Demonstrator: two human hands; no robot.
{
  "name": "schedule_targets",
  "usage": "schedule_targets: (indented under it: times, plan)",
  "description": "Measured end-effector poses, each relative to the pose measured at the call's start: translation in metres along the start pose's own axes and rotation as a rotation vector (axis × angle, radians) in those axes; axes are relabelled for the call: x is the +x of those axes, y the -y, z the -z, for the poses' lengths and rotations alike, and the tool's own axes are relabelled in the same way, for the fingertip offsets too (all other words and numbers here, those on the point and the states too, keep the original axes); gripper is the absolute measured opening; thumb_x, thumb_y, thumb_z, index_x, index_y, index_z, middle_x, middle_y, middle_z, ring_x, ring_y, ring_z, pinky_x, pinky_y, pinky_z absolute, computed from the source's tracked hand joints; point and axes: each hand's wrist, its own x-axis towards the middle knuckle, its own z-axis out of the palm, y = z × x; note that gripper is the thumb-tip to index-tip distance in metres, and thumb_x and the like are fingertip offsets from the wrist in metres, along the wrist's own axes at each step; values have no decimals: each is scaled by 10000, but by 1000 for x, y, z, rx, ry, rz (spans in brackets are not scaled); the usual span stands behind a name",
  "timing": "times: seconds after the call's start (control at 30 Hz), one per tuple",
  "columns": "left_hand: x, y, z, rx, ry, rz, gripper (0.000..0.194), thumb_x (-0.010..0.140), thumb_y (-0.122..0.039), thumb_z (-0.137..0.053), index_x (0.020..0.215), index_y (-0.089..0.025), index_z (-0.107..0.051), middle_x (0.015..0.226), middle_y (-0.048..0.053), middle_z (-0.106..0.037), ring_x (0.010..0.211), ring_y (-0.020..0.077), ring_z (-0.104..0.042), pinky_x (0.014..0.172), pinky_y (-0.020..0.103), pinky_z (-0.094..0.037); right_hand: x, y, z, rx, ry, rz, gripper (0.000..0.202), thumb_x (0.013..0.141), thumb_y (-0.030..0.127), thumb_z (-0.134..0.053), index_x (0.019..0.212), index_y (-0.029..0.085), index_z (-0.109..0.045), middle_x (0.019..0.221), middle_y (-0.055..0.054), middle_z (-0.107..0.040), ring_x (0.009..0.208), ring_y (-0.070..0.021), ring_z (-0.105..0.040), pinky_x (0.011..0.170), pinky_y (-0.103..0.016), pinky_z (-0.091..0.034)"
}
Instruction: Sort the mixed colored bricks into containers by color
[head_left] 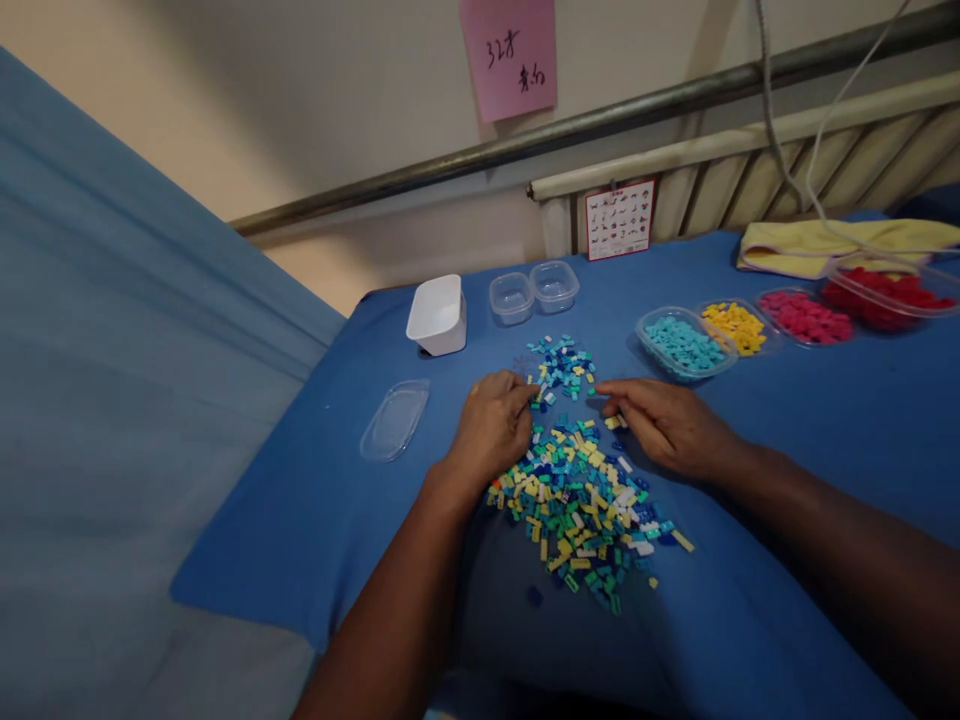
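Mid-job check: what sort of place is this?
An indoor room, possibly a bedroom or ward, though I can't be sure. A radiator stands at the wall, what looks like a blue curtain hangs at left, and small bricks lie on a blue-covered surface.

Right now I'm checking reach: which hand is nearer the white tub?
Left. The left hand is below and slightly right of the white tub in the picture, not touching it; the right hand is farther off, to the right of the smaller brick pile.
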Motion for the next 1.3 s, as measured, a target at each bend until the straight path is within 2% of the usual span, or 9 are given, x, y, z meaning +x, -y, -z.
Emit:
schedule_targets:
  times: [0.2, 0.37, 0.47, 0.57, 0.73, 0.87, 1.03, 1.13, 1.3]
  plan:
    - [2, 1, 1, -30, -31, 15, 314, 904, -68, -556, 1028, -214, -805, 1146, 90, -714, 1122, 278, -660, 1050, 492, -508, -1, 0, 2, 45, -43, -70, 366, 1105, 230, -470, 1408, 236, -676, 1143, -93, -825, 1042, -274, -790, 961, -489, -644]
    - [3, 1, -5, -16, -37, -13, 513, 920, -31, -523, 1344, -214, -747, 1456, 139, -645, 1379, 320, -577, 1192, 561, -452, -1, -4, 0, 70, -45, -124, 363, 1115, 260, -468, 1408, 253, -682, 1149, -82, -821, 1036, -266, -796, 982, -486, -648]
    - [3, 0, -5, 8, 25, -32, 495, 912, -13, -526, 1281, -233, -772, 1548, 132, -599, 1462, 330, -525, 1276, 623, -359, -1, -3, 1, 65, -39, -127, 369, 1113, 263, -464, 1407, 247, -687, 1150, -91, -822, 1031, -271, -795, 982, -501, -650]
    - [3, 0, -3, -28, -18, 2, 387, 907, -11, -525, 1092, -231, -783, 1509, 102, -641, 1440, 298, -555, 1308, 616, -320, -1, -3, 1, 64, -36, -130, 371, 1116, 264, -461, 1409, 243, -686, 1151, -94, -820, 1039, -273, -793, 985, -506, -649]
    - [2, 3, -2, -15, -39, 13, 430, 910, -30, -547, 1224, -215, -775, 1467, 122, -672, 1406, 315, -582, 1287, 626, -344, -1, -4, 0, 63, -42, -127, 360, 1115, 257, -465, 1400, 242, -685, 1141, -84, -822, 1033, -265, -795, 988, -492, -643]
    - [1, 3, -2, -23, -13, -20, 369, 920, -31, -541, 1085, -237, -800, 1447, 97, -683, 1409, 301, -584, 1314, 634, -289, -1, -5, 0, 65, -44, -125, 354, 1104, 248, -488, 1398, 245, -686, 1134, -78, -825, 1029, -266, -798, 967, -477, -647]
    - [1, 6, 1, -76, -87, 0, 457, 920, -15, -509, 1232, -215, -776, 1408, 104, -711, 1353, 277, -616, 1241, 569, -413, -2, -5, -1, 62, -49, -119, 351, 1110, 245, -477, 1395, 234, -681, 1139, -87, -821, 1035, -273, -796, 961, -497, -650]
    - [1, 4, 3, -31, -44, -42, 418, 947, -44, -516, 1178, -226, -813, 1328, 110, -726, 1284, 291, -627, 1137, 530, -485, -1, -5, 0, 65, -46, -103, 352, 1113, 241, -469, 1397, 232, -676, 1132, -90, -824, 1030, -272, -796, 952, -503, -652]
    - [-1, -8, 10, 46, 78, -122, 394, 916, -45, -570, 1126, -241, -840, 1112, 100, -760, 1102, 295, -650, 1058, 521, -480, -1, -2, 1, 64, -45, -106, 350, 1107, 244, -484, 1394, 254, -683, 1128, -84, -825, 1031, -268, -793, 946, -484, -650]
